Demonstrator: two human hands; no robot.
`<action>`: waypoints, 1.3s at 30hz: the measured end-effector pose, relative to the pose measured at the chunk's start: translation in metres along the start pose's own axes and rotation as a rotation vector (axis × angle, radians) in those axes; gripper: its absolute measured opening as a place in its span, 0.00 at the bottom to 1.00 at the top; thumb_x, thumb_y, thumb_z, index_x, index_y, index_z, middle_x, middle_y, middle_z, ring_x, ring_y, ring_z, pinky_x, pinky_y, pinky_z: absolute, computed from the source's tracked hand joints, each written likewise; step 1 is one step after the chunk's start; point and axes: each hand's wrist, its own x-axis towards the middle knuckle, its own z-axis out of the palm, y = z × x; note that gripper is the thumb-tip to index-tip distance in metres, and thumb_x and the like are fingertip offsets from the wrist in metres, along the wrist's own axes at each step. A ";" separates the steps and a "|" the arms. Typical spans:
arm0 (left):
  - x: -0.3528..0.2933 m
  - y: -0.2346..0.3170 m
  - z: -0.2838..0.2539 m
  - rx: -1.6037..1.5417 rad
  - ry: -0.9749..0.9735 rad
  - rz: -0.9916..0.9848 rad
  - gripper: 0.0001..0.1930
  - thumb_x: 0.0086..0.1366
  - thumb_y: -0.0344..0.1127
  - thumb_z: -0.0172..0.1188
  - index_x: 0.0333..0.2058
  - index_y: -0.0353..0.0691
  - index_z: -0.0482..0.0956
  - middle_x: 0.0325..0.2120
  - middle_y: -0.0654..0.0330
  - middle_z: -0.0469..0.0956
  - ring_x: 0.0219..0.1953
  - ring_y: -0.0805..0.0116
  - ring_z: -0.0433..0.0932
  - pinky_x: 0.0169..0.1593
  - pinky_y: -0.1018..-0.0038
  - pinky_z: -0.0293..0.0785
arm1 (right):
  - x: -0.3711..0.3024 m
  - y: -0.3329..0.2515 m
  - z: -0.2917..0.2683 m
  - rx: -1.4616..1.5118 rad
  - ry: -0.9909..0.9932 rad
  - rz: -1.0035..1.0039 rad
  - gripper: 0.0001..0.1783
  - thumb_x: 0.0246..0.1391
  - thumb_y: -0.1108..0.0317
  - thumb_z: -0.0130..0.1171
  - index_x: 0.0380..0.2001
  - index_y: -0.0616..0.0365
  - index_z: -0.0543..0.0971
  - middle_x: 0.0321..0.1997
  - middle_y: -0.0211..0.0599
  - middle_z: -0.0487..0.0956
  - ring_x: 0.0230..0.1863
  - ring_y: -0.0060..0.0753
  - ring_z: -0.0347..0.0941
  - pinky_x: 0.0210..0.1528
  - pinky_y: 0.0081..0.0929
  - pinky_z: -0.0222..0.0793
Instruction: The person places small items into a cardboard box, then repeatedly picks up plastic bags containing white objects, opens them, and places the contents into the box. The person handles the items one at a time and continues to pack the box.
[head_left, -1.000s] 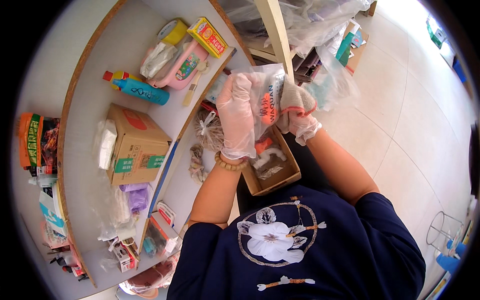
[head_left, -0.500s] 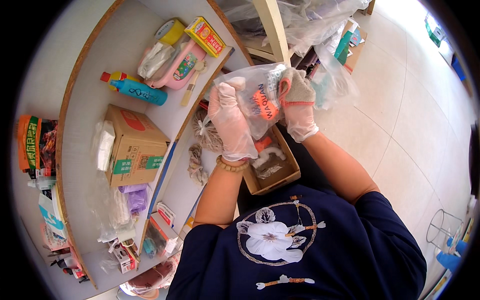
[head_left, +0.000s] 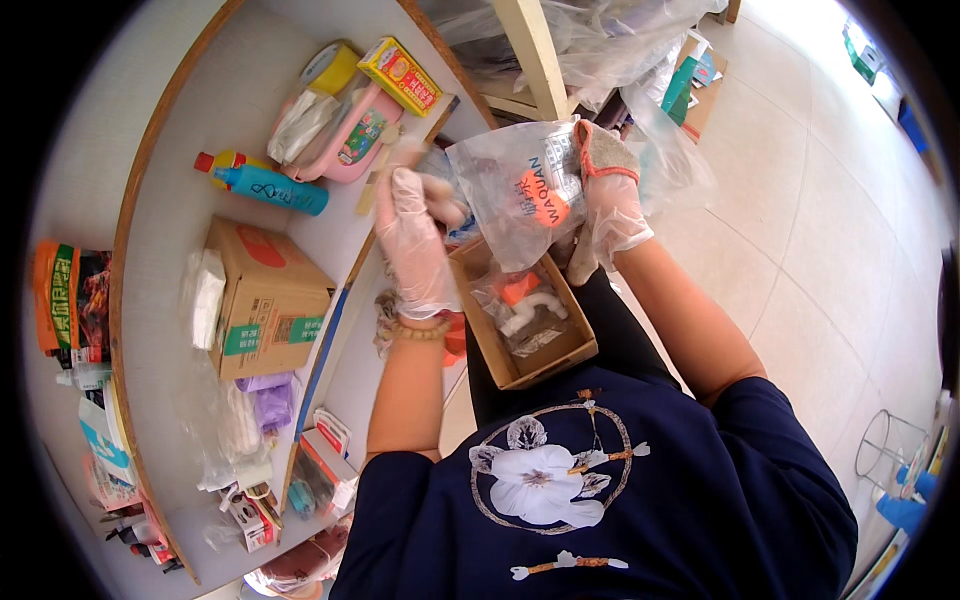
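My right hand (head_left: 612,208), in a clear plastic glove, is closed on the upper right side of a clear plastic bag (head_left: 500,175) with an orange print. A beige knit cloth (head_left: 608,150) with an orange edge is bunched at the same fingers. To the left of the bag is my left hand (head_left: 412,235), also gloved, with a beaded bracelet at the wrist; its fingers are smeared by motion. Below the bag, an open cardboard box (head_left: 550,372) rests on my lap. Inside lie a white curved pipe (head_left: 530,313), an orange piece (head_left: 517,288) and clear plastic wrapping.
Shelving (head_left: 150,330) on the left holds a closed carton (head_left: 270,290), a blue bottle (head_left: 275,190), a pink basket (head_left: 350,140) and a yellow box (head_left: 402,76). Plastic-covered goods stand beyond a pale wooden post (head_left: 535,60). Tiled floor (head_left: 800,200) extends on the right.
My left hand has come off the bag and moved left. The bag now hangs from my right hand, which has shifted slightly right, and more of the box shows.
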 end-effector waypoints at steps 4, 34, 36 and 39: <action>0.023 0.004 -0.023 0.916 -0.354 0.839 0.29 0.48 0.30 0.65 0.52 0.54 0.75 0.55 0.59 0.66 0.58 0.55 0.61 0.59 0.62 0.58 | 0.004 0.014 0.001 -0.013 -0.044 -0.031 0.16 0.62 0.60 0.41 0.34 0.56 0.76 0.33 0.47 0.79 0.34 0.47 0.77 0.33 0.40 0.72; -0.003 0.011 0.036 0.900 -0.540 0.504 0.05 0.59 0.31 0.54 0.34 0.41 0.72 0.28 0.52 0.71 0.32 0.47 0.74 0.33 0.60 0.71 | -0.045 -0.025 -0.055 1.260 -0.156 -0.086 0.10 0.52 0.73 0.59 0.38 0.63 0.75 0.33 0.29 0.76 0.36 0.18 0.71 0.40 0.18 0.68; -0.011 0.007 0.040 0.872 -0.494 0.475 0.04 0.59 0.31 0.54 0.33 0.40 0.72 0.28 0.52 0.71 0.31 0.46 0.73 0.32 0.60 0.70 | -0.045 -0.022 -0.048 1.294 -0.164 -0.073 0.10 0.52 0.73 0.59 0.39 0.62 0.75 0.33 0.30 0.76 0.35 0.22 0.72 0.39 0.20 0.68; -0.023 0.004 0.050 0.784 -0.460 0.412 0.04 0.61 0.33 0.54 0.30 0.40 0.73 0.27 0.52 0.71 0.30 0.46 0.73 0.31 0.60 0.69 | -0.037 -0.009 -0.027 0.907 0.156 -0.262 0.11 0.51 0.73 0.58 0.40 0.60 0.75 0.34 0.33 0.77 0.35 0.29 0.73 0.38 0.25 0.69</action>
